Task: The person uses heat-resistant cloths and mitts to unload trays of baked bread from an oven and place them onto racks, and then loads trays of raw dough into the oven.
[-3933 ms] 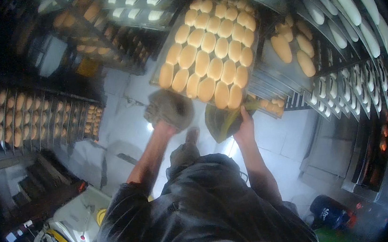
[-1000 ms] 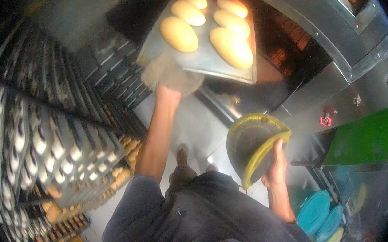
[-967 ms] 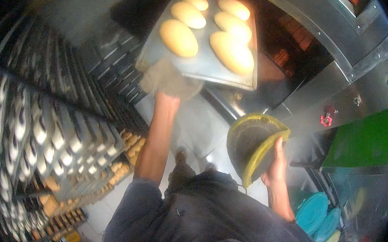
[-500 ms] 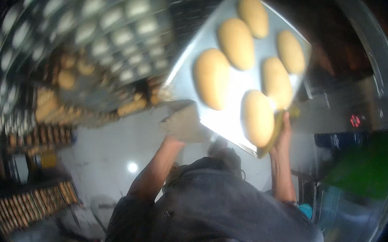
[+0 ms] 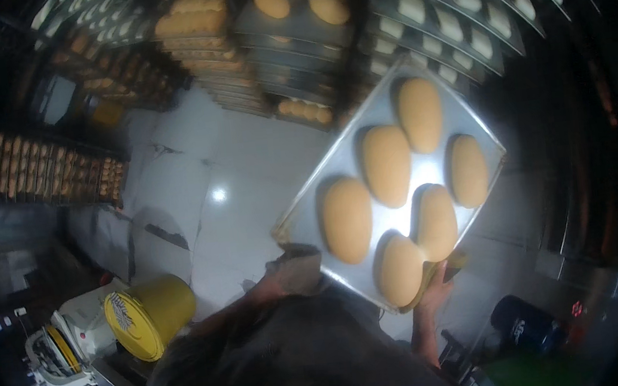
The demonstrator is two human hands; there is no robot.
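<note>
A metal baking tray is held up in front of me, tilted so its corners point up and down in the view. Several golden-brown oval bread loaves lie on it, two of them touching near the close corner. My left hand grips the left edge through a brown pad; its fingers are mostly hidden. At the near right edge, my right hand is closed on the tray with a yellowish cloth between.
Racks with trays of baked loaves and pale pieces stand ahead. Another loaded rack is at left. A yellow bucket sits beside a white machine. A dark cylinder lies right, above white tiled floor.
My view has turned left, so the racks have shifted right and the yellow bucket has come into sight. The tray appears lower in view, still in both hands.
</note>
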